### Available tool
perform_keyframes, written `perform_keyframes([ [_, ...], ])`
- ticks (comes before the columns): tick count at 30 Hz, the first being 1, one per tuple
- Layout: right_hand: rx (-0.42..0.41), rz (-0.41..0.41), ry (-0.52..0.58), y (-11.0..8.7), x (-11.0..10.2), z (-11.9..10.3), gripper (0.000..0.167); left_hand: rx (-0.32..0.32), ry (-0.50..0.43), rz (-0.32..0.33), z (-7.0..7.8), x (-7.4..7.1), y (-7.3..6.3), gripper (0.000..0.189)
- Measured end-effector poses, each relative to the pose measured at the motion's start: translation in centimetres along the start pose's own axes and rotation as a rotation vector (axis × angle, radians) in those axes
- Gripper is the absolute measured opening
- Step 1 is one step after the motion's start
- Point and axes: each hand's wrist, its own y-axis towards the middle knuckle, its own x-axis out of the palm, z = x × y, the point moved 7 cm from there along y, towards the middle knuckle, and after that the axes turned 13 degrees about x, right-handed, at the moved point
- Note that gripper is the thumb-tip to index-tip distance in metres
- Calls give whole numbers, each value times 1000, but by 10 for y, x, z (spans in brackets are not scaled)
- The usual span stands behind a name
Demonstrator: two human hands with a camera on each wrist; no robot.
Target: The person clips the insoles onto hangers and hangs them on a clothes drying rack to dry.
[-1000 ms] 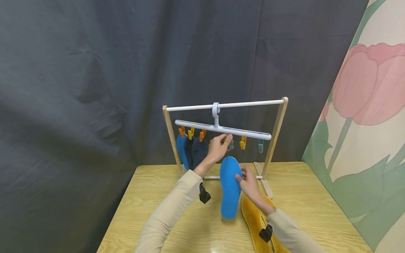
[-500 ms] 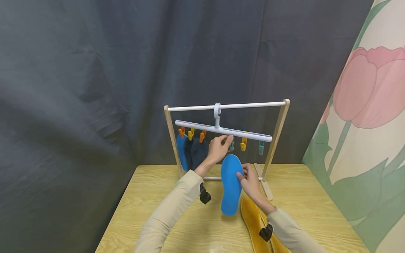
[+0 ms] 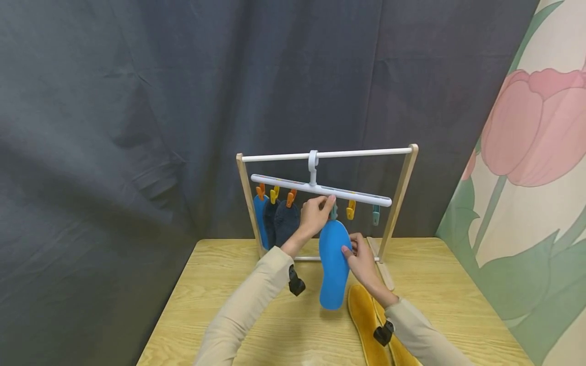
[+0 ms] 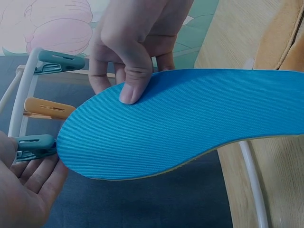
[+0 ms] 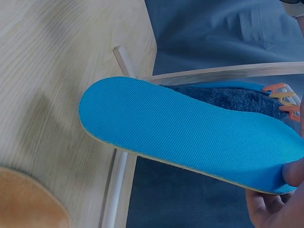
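Note:
My right hand (image 3: pixel 361 260) pinches a blue insole (image 3: pixel 333 274) by its right edge, thumb on the ribbed face. The insole hangs upright with its wide end at the top. My left hand (image 3: pixel 313 217) pinches a teal clothespin (image 4: pixel 35 142) on the white hanger (image 3: pixel 361 196). In the left wrist view the insole's wide end meets the clothespin's mouth; whether it lies between the jaws I cannot tell. To the right hang a yellow clothespin (image 3: pixel 350 210) and another teal clothespin (image 3: pixel 376 215), each holding nothing.
A blue insole (image 3: pixel 261 218) and two dark fuzzy insoles (image 3: pixel 287 223) hang from clothespins at the hanger's left. The tilted hanger hooks over a rack's white bar (image 3: pixel 361 152). Mustard insoles (image 3: pixel 364 317) lie on the wooden table (image 3: pixel 220 295) beneath my right forearm.
My right hand has raised the blue insole slightly, bringing its top end up to the teal clothespin. My left hand has stayed at that clothespin.

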Motion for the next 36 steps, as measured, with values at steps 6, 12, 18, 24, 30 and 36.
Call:
perform_keyframes([
  [6, -12, 0, 4, 1, 0, -2, 17, -5, -8, 12, -1, -1, 0, 41],
  [12, -21, -6, 14, 2, 3, -5, 18, -11, -10, 29, 0, -4, 1, 41],
  [18, 10, -25, 29, 0, 6, -6, 19, -48, 22, 42, -2, 0, -3, 40],
  [24, -8, -33, 54, -5, 5, -12, 20, -50, -22, 45, 0, 3, -4, 41],
  [30, 7, 21, 47, -6, -2, -10, 20, -70, -26, 50, 0, 6, -2, 39],
  [36, 8, 55, 63, -5, -4, -7, 20, -74, -38, 48, 1, 7, -1, 38],
])
